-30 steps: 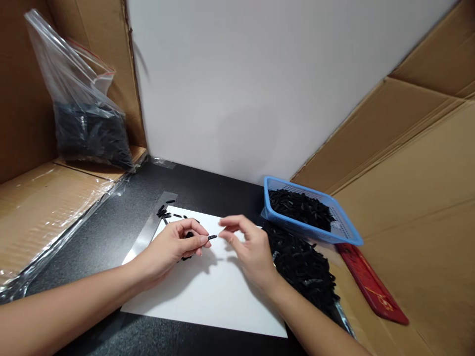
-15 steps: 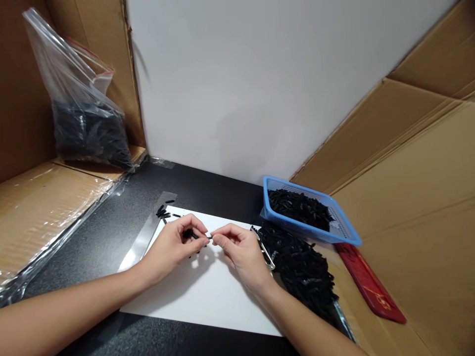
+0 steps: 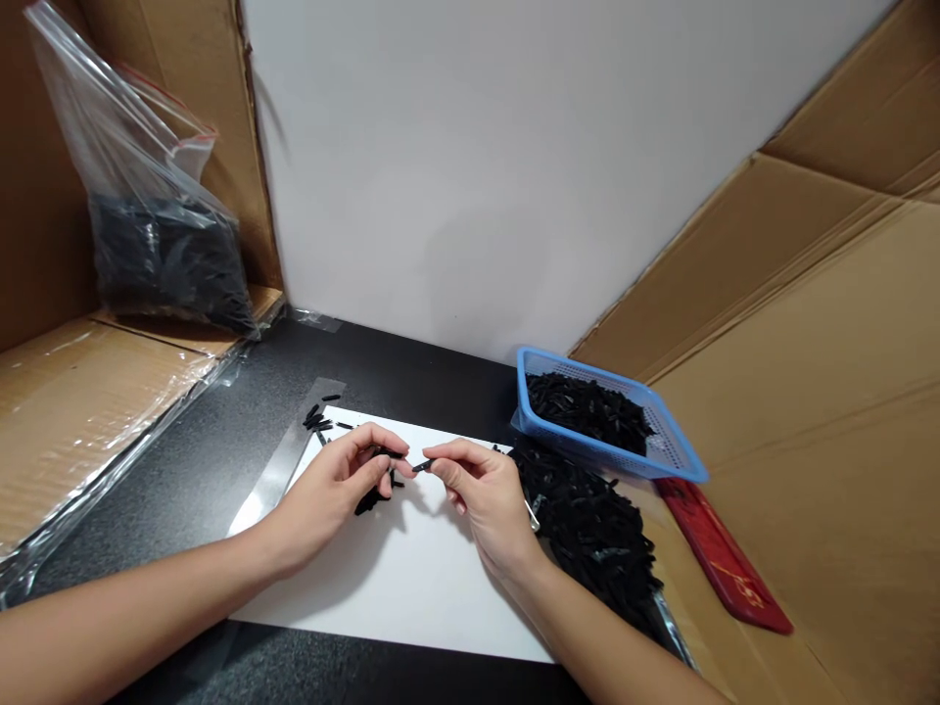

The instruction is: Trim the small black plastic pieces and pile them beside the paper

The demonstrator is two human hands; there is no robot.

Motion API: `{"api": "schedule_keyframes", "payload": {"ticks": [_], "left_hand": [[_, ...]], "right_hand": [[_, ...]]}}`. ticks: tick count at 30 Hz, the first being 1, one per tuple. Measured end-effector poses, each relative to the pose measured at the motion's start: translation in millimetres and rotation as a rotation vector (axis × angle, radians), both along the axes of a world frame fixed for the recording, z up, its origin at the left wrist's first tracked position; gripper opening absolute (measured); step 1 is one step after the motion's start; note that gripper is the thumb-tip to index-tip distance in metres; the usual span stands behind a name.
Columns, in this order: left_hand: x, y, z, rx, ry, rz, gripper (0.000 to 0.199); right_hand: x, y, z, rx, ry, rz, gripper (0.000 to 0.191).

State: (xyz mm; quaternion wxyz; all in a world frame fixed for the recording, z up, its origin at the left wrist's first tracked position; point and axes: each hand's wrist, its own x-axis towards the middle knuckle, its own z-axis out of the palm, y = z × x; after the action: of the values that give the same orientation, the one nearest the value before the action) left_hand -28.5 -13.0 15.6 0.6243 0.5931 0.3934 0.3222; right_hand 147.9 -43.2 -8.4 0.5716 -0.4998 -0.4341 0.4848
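Note:
Between the thumb and index finger of my right hand is a small, thin black piece, its free end pointing left. My left hand is curled close by, a fingertip at that free end. Another dark slim piece shows between its thumb and index finger. Under the left fingers lies a small heap of black pieces on a white sheet, partly hidden by the hand. Beside my right wrist, a large pile of black pieces partly covers a pale-edged object.
A blue basket of black pieces stands at the back right, near a red flat case. Several loose pieces lie at the sheet's far left corner. A clear zip bag with dark contents leans against cardboard walls' left side.
My fingertips have moved slightly apart, and more of the black piece in my right hand shows. My left fingers have shifted, exposing the small heap below. The whole view has shifted slightly.

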Motion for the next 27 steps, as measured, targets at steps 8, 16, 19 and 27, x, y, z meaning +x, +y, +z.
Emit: {"api": "schedule_keyframes", "payload": {"ticks": [8,16,19,27], "left_hand": [[0,1,-1.1,-0.055,-0.086,0.005,0.016],[2,0,-1.6,-0.068,-0.101,0.047,0.02],[1,1,-2.4,-0.013,-0.07,0.039,0.019],[0,-3,-0.9,0.05,-0.034,-0.017,0.019]], "right_hand": [[0,0,0.5,0.017,0.007,0.024,0.011],[-4,-1,9.0,0.009,0.19,0.082,0.014],[-7,-4,13.3,-0.113,0.336,0.131,0.017],[-13,-8,7.3,-0.104,0.071,0.113,0.022]]}}
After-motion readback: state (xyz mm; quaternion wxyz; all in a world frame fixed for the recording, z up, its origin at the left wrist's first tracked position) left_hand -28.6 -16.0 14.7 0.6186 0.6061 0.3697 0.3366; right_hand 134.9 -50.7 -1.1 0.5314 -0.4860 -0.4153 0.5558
